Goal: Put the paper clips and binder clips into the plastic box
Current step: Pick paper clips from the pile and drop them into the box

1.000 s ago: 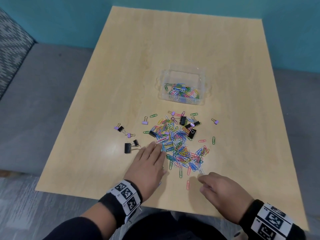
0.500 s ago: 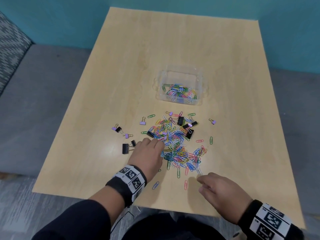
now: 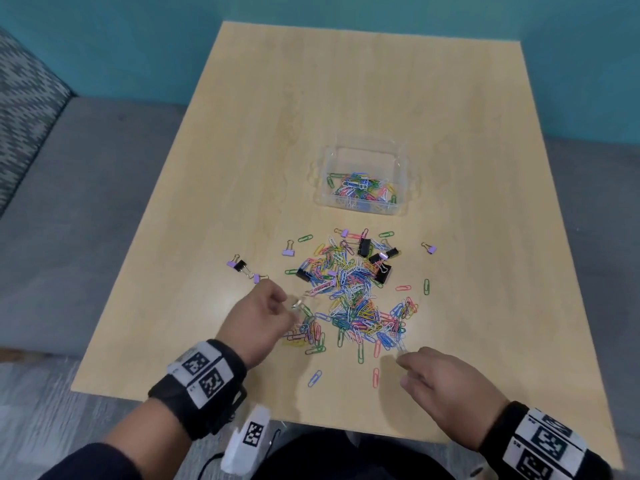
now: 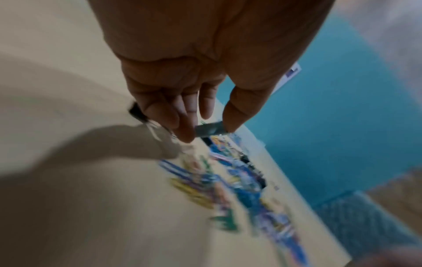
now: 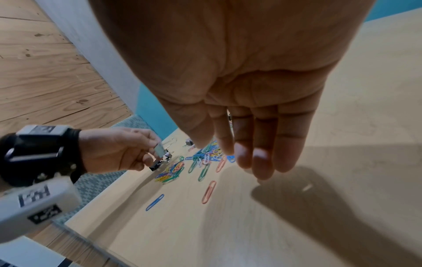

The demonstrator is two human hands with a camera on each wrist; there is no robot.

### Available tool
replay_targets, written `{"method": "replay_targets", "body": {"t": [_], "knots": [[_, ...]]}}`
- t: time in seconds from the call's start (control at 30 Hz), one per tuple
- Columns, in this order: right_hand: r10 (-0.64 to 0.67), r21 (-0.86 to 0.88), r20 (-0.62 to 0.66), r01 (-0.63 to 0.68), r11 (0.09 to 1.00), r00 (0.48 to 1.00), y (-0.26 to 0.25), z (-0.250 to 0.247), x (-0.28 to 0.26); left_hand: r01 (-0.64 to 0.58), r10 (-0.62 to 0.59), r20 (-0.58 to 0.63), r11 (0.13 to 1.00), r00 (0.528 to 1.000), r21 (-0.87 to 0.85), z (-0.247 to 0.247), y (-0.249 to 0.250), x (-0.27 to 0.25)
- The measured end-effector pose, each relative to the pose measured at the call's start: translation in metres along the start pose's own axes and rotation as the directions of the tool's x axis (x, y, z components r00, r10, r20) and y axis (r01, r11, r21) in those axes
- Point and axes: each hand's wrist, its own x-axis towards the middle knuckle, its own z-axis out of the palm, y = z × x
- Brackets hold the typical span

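Note:
A clear plastic box (image 3: 360,206) stands mid-table with coloured paper clips (image 3: 362,188) inside. In front of it lies a big pile of paper clips (image 3: 353,296) with black binder clips (image 3: 382,268) mixed in. My left hand (image 3: 289,306) hovers at the pile's left edge and pinches a black binder clip (image 5: 159,150) between thumb and finger (image 4: 209,130); a second one (image 5: 157,165) hangs below it. My right hand (image 3: 405,367) floats over the pile's near right edge, fingers (image 5: 262,162) loosely straight and holding nothing.
Small purple binder clips (image 3: 288,251) (image 3: 430,249) and a purple-and-black group (image 3: 239,265) lie around the pile. A blue clip (image 3: 314,378) and a pink clip (image 3: 375,377) lie near the table's front edge. The wooden table (image 3: 346,98) has grey seating beside it.
My left hand slid from the pile to the two black binder clips at its left, closed on them and lifted them off the table. The right hand has hardly moved.

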Motion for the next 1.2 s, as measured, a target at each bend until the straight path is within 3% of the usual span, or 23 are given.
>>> {"method": "replay_targets", "body": {"t": [0.07, 0.13, 0.3, 0.37, 0.43, 0.5, 0.53, 0.6, 0.67, 0.73, 0.93, 1.1, 1.2], "knots": [[0.003, -0.011, 0.004, -0.003, 1.000, 1.000, 0.001, -0.001, 0.002, -0.054, 0.079, -0.091, 0.966, 0.993, 0.253, -0.011, -0.016, -0.002], [0.002, -0.024, 0.015, -0.002, 1.000, 1.000, 0.002, -0.001, 0.003, -0.092, 0.154, -0.099, 0.882, 0.983, 0.462, -0.018, -0.030, -0.002], [-0.009, -0.046, 0.020, 0.010, 0.999, 1.000, -0.001, 0.000, 0.009, -0.177, 0.297, -0.099, 0.771, 0.950, 0.612, -0.024, -0.043, 0.000], [-0.014, -0.061, 0.026, 0.015, 0.998, 1.000, -0.003, 0.000, 0.010, -0.328, 0.427, -0.009, 0.707, 0.904, 0.626, -0.013, -0.038, -0.010], [-0.020, -0.080, 0.039, 0.023, 0.997, 0.999, -0.006, 0.000, 0.012, -0.487, 0.513, 0.166, 0.593, 0.842, 0.641, 0.009, -0.029, -0.018], [-0.020, -0.090, 0.052, 0.025, 0.996, 0.998, -0.009, 0.001, 0.013, -0.584, 0.504, 0.338, 0.480, 0.794, 0.655, 0.033, -0.017, -0.017], [-0.019, -0.093, 0.057, 0.024, 0.995, 0.998, -0.010, 0.001, 0.013, -0.585, 0.475, 0.372, 0.456, 0.798, 0.671, 0.042, -0.011, -0.014], [-0.020, -0.098, 0.059, 0.026, 0.995, 0.998, -0.010, 0.003, 0.013, -0.525, 0.366, 0.384, 0.476, 0.848, 0.706, 0.051, -0.002, -0.007], [-0.027, -0.098, 0.058, 0.033, 0.995, 0.998, -0.008, 0.004, 0.012, -0.506, 0.320, 0.396, 0.448, 0.860, 0.737, 0.054, -0.005, -0.008], [-0.016, -0.094, 0.057, 0.022, 0.995, 0.998, -0.004, 0.004, 0.010, -0.524, 0.323, 0.418, 0.418, 0.849, 0.742, 0.053, -0.010, -0.014], [0.000, -0.080, 0.057, 0.004, 0.997, 0.998, 0.003, 0.010, 0.002, -0.515, 0.398, 0.348, 0.471, 0.849, 0.716, 0.046, -0.010, -0.009], [-0.018, -0.087, 0.044, 0.022, 0.996, 0.999, 0.000, 0.009, 0.004, -0.523, 0.377, 0.381, 0.425, 0.844, 0.739, 0.042, -0.013, 0.015], [-0.018, -0.079, 0.037, 0.021, 0.997, 0.999, 0.000, 0.007, 0.002, -0.510, 0.427, 0.332, 0.420, 0.841, 0.751, 0.035, -0.013, 0.008]]}}
